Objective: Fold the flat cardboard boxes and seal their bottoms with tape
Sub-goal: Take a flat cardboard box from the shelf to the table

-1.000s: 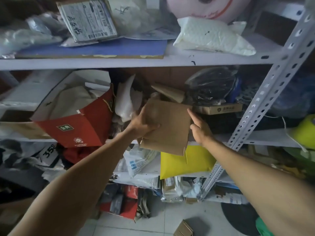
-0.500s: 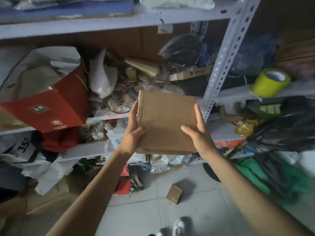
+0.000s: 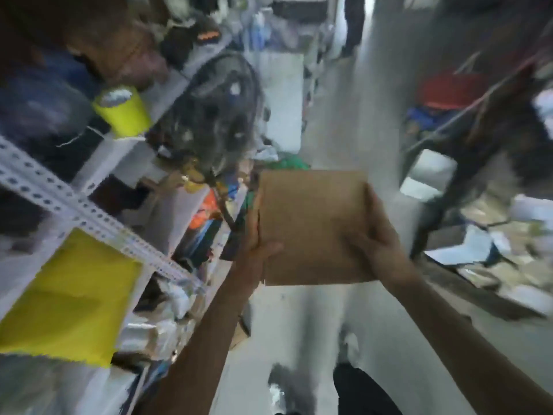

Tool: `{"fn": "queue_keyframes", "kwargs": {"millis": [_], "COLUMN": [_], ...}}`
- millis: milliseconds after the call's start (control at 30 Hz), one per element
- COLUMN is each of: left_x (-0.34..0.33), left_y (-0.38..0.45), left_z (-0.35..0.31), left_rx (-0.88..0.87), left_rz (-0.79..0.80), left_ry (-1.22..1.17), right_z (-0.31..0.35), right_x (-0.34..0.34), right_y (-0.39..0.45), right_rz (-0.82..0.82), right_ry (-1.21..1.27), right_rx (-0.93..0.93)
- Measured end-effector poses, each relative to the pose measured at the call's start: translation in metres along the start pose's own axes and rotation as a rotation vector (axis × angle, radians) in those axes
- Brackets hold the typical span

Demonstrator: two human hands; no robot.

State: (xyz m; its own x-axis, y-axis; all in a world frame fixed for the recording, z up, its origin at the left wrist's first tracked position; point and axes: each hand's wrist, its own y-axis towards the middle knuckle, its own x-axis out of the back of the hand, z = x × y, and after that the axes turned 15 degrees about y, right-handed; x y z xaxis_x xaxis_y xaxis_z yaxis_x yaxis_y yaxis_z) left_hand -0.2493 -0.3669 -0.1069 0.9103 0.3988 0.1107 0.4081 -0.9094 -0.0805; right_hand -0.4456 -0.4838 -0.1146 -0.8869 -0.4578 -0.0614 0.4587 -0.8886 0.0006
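A flat brown cardboard box (image 3: 311,223) is held up in the middle of the view, above a pale floor. My left hand (image 3: 258,247) grips its left edge, thumb across the lower front. Along the box's right edge my right hand (image 3: 372,235) is shut, thumb on the front face. The picture is blurred by motion. A roll of yellow tape (image 3: 122,112) stands on a shelf at the upper left, well away from both hands.
A white perforated metal rack (image 3: 80,205) full of bags and packets fills the left side, with a yellow bag (image 3: 68,298) on a lower shelf. A dark fan (image 3: 221,115) stands behind the box. A cluttered dark table (image 3: 478,283) runs along the right. Pale floor (image 3: 299,330) lies between.
The view has swung right, away from the rack toward the aisle. Both hands have carried the flat box off the shelf and still hold it by its sides.
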Motion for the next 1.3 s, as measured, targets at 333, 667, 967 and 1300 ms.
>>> {"fn": "queue_keyframes", "kwargs": {"millis": [333, 667, 967, 1300], "left_x": [-0.386, -0.656, -0.843, -1.076], "left_y": [0.087, 0.092, 0.141, 0.162], "left_z": [-0.046, -0.074, -0.095, -0.106], "left_rx": [-0.211, -0.208, -0.193, -0.282], "left_rz": [0.812, 1.17, 1.325, 1.419], "left_ry": [0.087, 0.011, -0.031, 0.063], "right_z": [0.034, 0.051, 0.053, 0.059], "right_x": [0.333, 0.53, 0.689, 0.897], "right_y": [-0.104, -0.158, -0.133, -0.135], "right_rz": [-0.773, -1.131, -1.317, -1.396], "right_ry": [-0.048, -0.03, -0.064, -0.017], "right_rx": [-0.006, -0.043, -0.026, -0.036]}}
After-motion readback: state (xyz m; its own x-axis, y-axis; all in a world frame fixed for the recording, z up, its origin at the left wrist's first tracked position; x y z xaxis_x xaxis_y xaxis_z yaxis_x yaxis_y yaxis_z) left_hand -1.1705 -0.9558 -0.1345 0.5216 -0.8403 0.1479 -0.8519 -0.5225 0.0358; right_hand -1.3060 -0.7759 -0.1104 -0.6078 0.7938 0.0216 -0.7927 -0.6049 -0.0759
